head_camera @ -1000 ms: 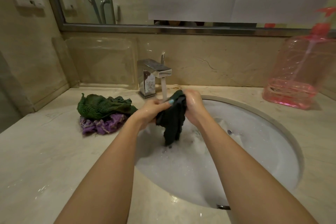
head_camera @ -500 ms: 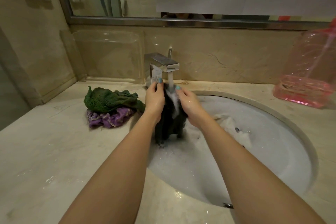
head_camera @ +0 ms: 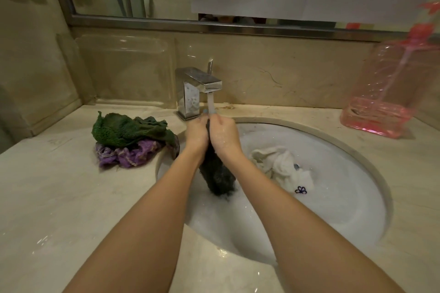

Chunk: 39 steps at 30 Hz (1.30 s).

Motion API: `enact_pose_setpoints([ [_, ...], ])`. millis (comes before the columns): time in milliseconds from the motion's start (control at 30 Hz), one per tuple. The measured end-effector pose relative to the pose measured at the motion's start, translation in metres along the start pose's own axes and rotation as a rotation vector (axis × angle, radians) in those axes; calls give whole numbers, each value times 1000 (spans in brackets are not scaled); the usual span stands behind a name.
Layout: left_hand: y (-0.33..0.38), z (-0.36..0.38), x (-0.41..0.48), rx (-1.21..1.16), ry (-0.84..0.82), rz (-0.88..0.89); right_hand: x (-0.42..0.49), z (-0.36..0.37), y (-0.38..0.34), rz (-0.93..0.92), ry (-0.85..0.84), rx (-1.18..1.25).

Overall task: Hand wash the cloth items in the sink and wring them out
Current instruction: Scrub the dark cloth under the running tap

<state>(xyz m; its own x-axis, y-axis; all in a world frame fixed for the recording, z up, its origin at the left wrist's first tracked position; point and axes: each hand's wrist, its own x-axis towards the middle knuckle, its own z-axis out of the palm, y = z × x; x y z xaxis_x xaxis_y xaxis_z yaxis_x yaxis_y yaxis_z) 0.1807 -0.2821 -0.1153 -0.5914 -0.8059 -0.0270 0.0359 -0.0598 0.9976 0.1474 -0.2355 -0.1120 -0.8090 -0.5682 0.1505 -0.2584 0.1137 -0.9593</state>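
Observation:
A dark wet cloth (head_camera: 217, 178) hangs over the white sink (head_camera: 333, 209), its top clamped between my two hands. My left hand (head_camera: 197, 135) and my right hand (head_camera: 222, 135) press together around it, directly under the water running from the chrome tap (head_camera: 198, 93). The cloth's lower end dips into the foam in the basin. A white cloth with a small dark blue mark (head_camera: 281, 166) lies in the sink to the right of my hands.
A green cloth (head_camera: 126, 129) lies on top of a purple cloth (head_camera: 126, 153) on the marble counter (head_camera: 59, 197) left of the sink. A pink transparent jug (head_camera: 390, 93) stands at the back right. A mirror runs along the wall behind.
My hands have closed together on the dark cloth and lifted its top up to the running stream. The white cloth in the basin has come into plain view.

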Motion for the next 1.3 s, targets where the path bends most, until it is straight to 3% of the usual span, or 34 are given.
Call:
enact_pose_setpoints([
  [167,13,11,-21,-34,-156,-42,20,-27,15,158,107,37],
  [300,18,-1,-15,-250,1,-62,17,-31,15,247,-206,161],
  [367,18,-11,-8,-308,85,-61,16,-35,24,201,-393,132],
  [433,19,-19,-1,-288,112,-34,17,-43,30,167,-457,59],
  [500,16,-23,2,-158,91,-2,19,-48,30,156,-337,12],
  [600,8,-22,6,78,62,43,25,-47,22,186,-112,149],
  [733,6,-9,3,258,23,70,21,-36,13,225,-122,225],
  [800,6,-1,-2,239,19,64,13,-28,9,212,-180,149],
  [967,4,18,-17,205,-82,108,19,-23,4,252,38,115],
  [1067,4,20,-23,179,-112,100,20,-21,10,280,18,198],
  [1200,8,-3,-4,59,52,6,0,-11,2,69,-81,67],
  [1300,9,-5,-6,42,-35,17,2,-12,2,46,-30,38],
])
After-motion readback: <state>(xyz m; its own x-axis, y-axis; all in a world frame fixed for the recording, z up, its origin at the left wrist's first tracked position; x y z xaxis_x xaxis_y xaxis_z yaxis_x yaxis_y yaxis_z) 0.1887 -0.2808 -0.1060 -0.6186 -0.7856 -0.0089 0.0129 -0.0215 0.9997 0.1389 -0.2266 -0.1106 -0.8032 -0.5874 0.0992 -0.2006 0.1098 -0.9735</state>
